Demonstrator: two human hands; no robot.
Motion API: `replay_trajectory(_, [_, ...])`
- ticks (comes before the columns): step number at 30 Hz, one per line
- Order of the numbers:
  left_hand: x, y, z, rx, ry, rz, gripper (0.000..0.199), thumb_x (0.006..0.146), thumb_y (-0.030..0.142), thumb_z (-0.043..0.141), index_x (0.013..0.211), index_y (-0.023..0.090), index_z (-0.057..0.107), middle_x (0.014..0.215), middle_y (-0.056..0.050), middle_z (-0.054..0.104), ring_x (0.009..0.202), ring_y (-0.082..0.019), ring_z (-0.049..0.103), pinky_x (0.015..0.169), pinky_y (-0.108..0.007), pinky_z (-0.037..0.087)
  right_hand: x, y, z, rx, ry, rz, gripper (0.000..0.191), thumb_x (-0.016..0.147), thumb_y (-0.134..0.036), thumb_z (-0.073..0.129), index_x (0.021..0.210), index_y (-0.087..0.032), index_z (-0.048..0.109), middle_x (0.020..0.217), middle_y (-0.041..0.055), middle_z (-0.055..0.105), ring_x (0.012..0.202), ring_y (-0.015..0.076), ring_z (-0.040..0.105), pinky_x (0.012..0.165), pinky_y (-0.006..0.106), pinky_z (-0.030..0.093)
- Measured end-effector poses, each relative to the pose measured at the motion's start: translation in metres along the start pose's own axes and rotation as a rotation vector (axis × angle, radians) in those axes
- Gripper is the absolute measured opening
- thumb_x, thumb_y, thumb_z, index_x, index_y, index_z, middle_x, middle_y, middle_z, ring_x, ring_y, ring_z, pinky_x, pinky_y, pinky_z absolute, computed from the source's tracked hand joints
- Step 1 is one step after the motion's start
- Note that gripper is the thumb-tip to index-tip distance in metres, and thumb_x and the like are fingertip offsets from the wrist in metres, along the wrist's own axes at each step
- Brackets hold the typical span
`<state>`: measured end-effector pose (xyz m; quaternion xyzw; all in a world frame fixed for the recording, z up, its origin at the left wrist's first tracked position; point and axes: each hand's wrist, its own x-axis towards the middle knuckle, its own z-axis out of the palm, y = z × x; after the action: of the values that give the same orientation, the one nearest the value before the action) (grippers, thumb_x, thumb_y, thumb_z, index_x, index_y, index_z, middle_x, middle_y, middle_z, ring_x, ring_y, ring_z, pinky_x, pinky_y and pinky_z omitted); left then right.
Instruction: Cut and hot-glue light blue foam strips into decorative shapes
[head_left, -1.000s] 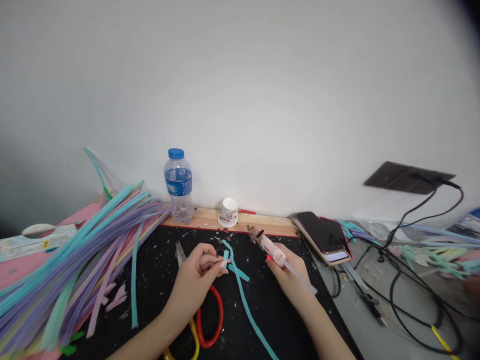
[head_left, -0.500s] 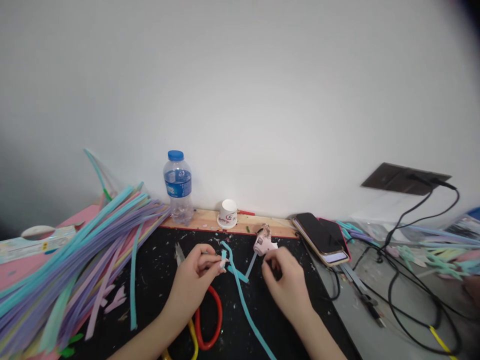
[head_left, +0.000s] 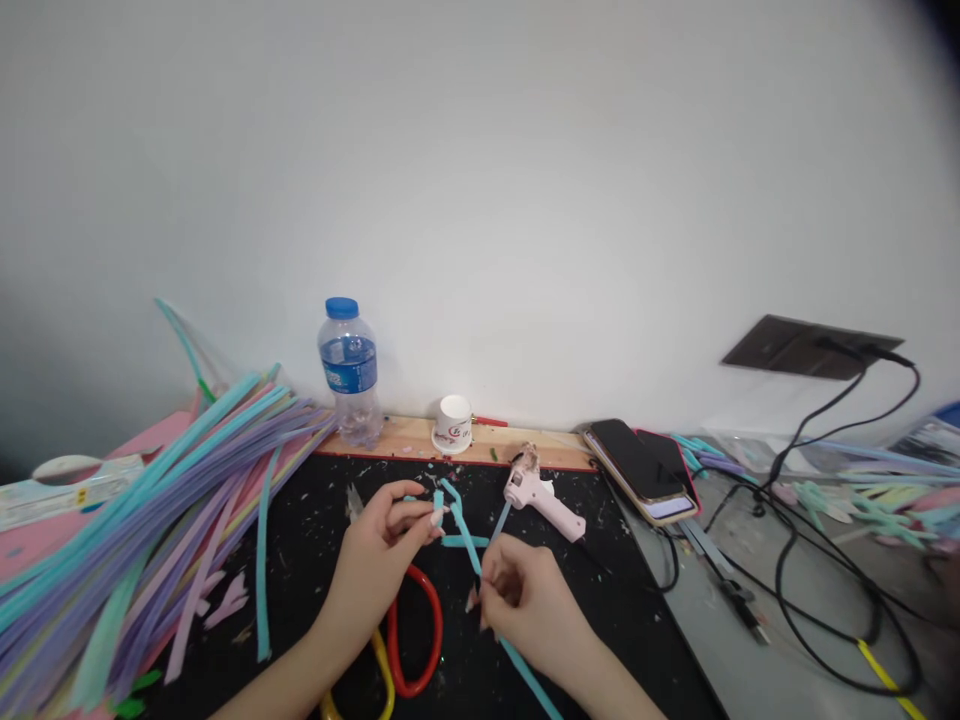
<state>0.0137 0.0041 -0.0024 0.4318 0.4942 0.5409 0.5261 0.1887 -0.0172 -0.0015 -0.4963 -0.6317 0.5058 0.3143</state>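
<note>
My left hand [head_left: 382,545] pinches a short turquoise pipe-cleaner piece [head_left: 438,503] between thumb and fingertips, above the black mat [head_left: 300,590]. To its right, my right hand [head_left: 521,600] is closed at the long turquoise pipe cleaner [head_left: 459,515], which runs diagonally under the fingers toward the front edge. Another short turquoise strip [head_left: 461,541] lies behind it. A pale pink glue gun [head_left: 541,497] rests beyond my right hand, a translucent glue stick poking out of it. Scissors [head_left: 437,640] with red and yellow handles lie partly beneath my left hand and forearm.
Many pastel pipe cleaners [head_left: 172,510] are heaped at the left. A water bottle [head_left: 349,372] and paper cup [head_left: 453,425] stand along the wall. Stacked phones [head_left: 641,470], black cables [head_left: 787,560] and more cut pieces [head_left: 877,510] lie at the right.
My right hand has moved left and toward me, from beside the glue gun onto the long turquoise pipe cleaner. The glue gun's handle is now uncovered. My left hand keeps its pinch.
</note>
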Motion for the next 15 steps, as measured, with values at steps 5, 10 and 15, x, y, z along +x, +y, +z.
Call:
replay_trajectory(5, [0.002,0.001,-0.001,-0.009,0.021,-0.026,0.030,0.069,0.027,0.067,0.093,0.016,0.052,0.076,-0.001,0.071,0.070,-0.017,0.068,0.071,-0.029,0.055,0.005,-0.009,-0.008,0.558,-0.039,0.096,0.023,0.068,-0.025,0.068,0.073,-0.018,0.047,0.071,0.0030,0.068,0.047,0.0124,0.060,0.045,0.025,0.050])
replay_trajectory(10, [0.001,-0.003,-0.001,0.076,-0.101,-0.017,0.017,0.072,0.026,0.065,0.086,0.016,0.061,0.079,-0.004,0.072,0.076,-0.020,0.069,0.072,-0.030,0.055,0.005,-0.008,-0.016,0.554,-0.029,0.077,0.022,0.072,-0.030,0.069,0.086,-0.015,0.060,0.065,0.0020,0.067,0.038,0.0057,0.043,0.034,0.016,0.032])
replay_trajectory(15, [-0.001,-0.006,0.000,0.129,-0.177,-0.011,0.015,0.072,0.023,0.065,0.086,0.016,0.066,0.083,-0.005,0.073,0.079,-0.022,0.069,0.071,-0.030,0.055,0.006,-0.001,-0.022,0.339,0.074,-0.004,0.034,0.080,-0.044,0.057,0.066,-0.014,0.063,0.038,-0.0067,0.043,0.035,0.0040,0.024,0.038,0.020,0.014])
